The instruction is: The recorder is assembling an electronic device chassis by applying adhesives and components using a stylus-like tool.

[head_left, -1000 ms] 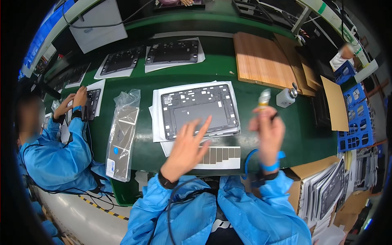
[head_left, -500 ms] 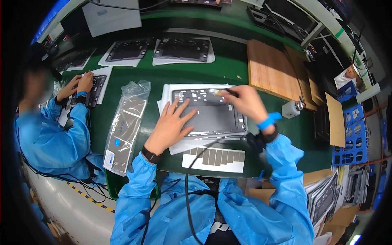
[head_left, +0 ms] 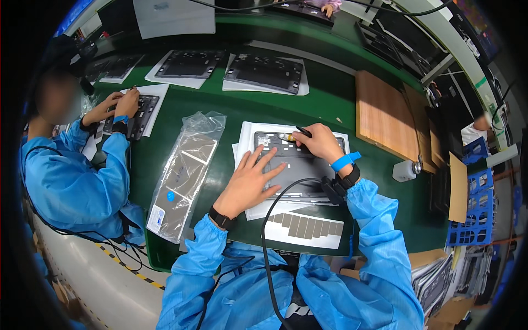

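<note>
A dark laptop-type panel (head_left: pixel 301 169) dotted with small white pieces lies on white paper (head_left: pixel 247 132) in front of me. My left hand (head_left: pixel 248 181) rests on the panel's left part, fingers spread. In my right hand (head_left: pixel 323 144) is a small brush (head_left: pixel 286 137) with a black handle, its pale bristles down at the panel's far edge. Nearer to me lies a white sheet (head_left: pixel 309 230) with several grey strips in a stepped row. Left of the panel is a clear plastic bag (head_left: pixel 186 168) holding grey sheets.
A small white bottle (head_left: pixel 406 170) with a metal top stands at the right, near a wooden board (head_left: pixel 385 110). Two similar panels (head_left: pixel 265 73) lie at the back. At the left a co-worker's hands (head_left: pixel 125 104) handle another panel. A black cable (head_left: pixel 264 220) crosses before me.
The view has shifted, so the table's things sit lower and further right. My right hand still holds the brush at the panel's far edge, and my left hand stays flat on it.
</note>
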`<state>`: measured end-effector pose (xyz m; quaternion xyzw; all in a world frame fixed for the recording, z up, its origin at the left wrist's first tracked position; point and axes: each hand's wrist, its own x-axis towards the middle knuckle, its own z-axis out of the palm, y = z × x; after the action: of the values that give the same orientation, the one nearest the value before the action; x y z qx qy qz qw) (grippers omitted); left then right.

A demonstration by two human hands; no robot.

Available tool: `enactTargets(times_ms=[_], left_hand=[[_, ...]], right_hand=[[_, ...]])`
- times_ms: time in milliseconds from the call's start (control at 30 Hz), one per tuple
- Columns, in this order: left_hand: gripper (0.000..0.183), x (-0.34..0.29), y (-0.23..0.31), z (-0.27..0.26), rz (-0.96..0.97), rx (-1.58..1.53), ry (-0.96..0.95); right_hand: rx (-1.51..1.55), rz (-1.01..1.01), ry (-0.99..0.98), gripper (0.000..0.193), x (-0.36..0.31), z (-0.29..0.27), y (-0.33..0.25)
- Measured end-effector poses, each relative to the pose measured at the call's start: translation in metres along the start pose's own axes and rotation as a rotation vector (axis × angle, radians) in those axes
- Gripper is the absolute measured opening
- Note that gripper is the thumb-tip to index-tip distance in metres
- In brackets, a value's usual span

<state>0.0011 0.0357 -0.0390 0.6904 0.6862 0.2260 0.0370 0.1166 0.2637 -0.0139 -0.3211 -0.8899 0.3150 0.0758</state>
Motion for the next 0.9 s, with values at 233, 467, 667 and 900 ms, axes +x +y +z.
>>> enactTargets(times_ms=[233, 467, 667, 900], left_hand=[[0.052, -0.003, -0.001, -0.002, -0.036, -0.027, 0.019], [0.05, -0.002, 0.002, -0.009, -0.045, -0.049, 0.02], [0.063, -0.023, 0.032, -0.017, -0.126, -0.172, 0.02], [0.067, -0.069, 0.113, -0.008, -0.315, -1.671, -0.157]], right_hand=[[-0.144, -0.07, 0.018, 0.037, -0.005, -0.004, -0.015], [-0.264, -0.096, 0.083, 0.037, -0.012, -0.015, -0.018], [0.272, -0.064, 0.166, 0.019, -0.105, -0.037, -0.041], [0.464, -0.172, 0.146, 0.015, -0.241, 0.047, -0.098]])
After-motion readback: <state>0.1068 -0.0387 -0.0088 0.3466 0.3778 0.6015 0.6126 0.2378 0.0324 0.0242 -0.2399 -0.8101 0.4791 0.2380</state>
